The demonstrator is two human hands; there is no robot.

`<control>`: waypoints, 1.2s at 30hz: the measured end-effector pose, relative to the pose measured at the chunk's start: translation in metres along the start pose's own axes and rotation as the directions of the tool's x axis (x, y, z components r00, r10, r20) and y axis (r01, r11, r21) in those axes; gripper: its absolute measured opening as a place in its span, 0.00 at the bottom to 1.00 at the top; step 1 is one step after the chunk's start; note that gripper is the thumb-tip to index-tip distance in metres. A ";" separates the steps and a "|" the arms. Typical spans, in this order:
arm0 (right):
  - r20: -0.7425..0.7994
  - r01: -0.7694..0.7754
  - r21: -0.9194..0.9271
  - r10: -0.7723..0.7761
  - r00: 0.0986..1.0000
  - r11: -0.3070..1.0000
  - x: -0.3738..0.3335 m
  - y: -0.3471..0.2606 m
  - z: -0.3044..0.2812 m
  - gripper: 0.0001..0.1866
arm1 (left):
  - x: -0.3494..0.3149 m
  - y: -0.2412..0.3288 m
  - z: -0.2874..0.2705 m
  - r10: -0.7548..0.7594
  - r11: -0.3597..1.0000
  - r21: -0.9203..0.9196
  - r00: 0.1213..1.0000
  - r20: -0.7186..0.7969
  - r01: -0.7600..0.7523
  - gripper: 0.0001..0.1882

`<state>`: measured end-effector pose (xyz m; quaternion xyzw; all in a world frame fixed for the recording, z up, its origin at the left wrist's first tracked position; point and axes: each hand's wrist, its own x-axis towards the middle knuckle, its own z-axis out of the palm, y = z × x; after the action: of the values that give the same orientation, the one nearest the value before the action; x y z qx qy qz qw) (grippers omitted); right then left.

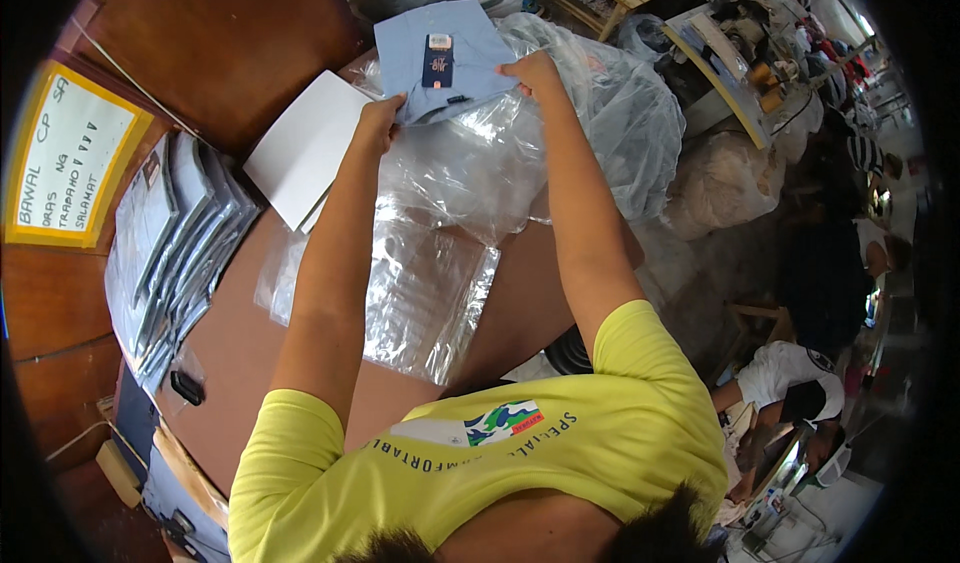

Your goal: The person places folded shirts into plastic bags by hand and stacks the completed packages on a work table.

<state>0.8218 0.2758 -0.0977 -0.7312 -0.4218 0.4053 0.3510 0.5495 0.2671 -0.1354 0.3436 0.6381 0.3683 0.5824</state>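
A folded light-blue shirt (478, 41) with a dark hang tag (437, 61) is stretched out at arm's length between my hands. My left hand (380, 123) grips its near left corner, and my right hand (538, 73) pinches its right edge. Below and around the shirt lie clear plastic bags (425, 303), shiny and partly overlapping on the brown table (240, 363). A stack of white card sheets (305, 148) lies just left of my left hand. The fingertips under the fabric are partly hidden.
Several bagged blue shirts (165, 253) are piled at the table's left, near a small black object (186, 387). Large clear plastic (620, 113) bulges at the right. A handwritten sign (75, 153) hangs on the wooden panel. Another person (785, 388) sits at the far right.
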 end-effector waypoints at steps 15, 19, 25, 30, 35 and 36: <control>-0.035 -0.007 0.102 0.010 0.999 0.995 -0.009 0.006 0.004 0.19 | -0.023 0.011 0.003 -0.020 0.954 -0.295 0.995 0.096 0.048 0.15; -0.060 -0.008 -0.060 0.004 0.998 0.998 -0.025 -0.004 0.004 0.20 | -0.024 0.017 -0.003 -0.166 0.795 -0.549 0.963 0.213 0.258 0.12; 0.141 -0.233 0.299 0.199 0.970 0.925 -0.038 0.010 0.003 0.31 | -0.033 0.037 -0.006 -0.110 0.817 -0.534 0.967 0.230 0.220 0.10; 0.171 -0.293 0.296 0.251 0.953 0.909 -0.038 0.018 0.023 0.28 | -0.020 -0.002 -0.022 -0.010 0.977 -0.212 1.000 0.022 0.014 0.10; 0.154 -0.180 -0.008 0.179 0.972 0.984 -0.023 0.013 0.029 0.24 | -0.020 -0.010 -0.031 -0.118 0.912 -0.391 0.992 0.046 0.126 0.11; 0.114 -0.144 -0.060 0.150 0.982 0.988 -0.029 0.006 0.029 0.23 | -0.026 -0.008 -0.032 -0.102 0.912 -0.396 0.994 0.035 0.107 0.11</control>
<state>0.7894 0.2525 -0.1067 -0.7438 -0.3971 0.4618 0.2754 0.5201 0.2385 -0.1277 0.1863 0.5635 0.4559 0.6632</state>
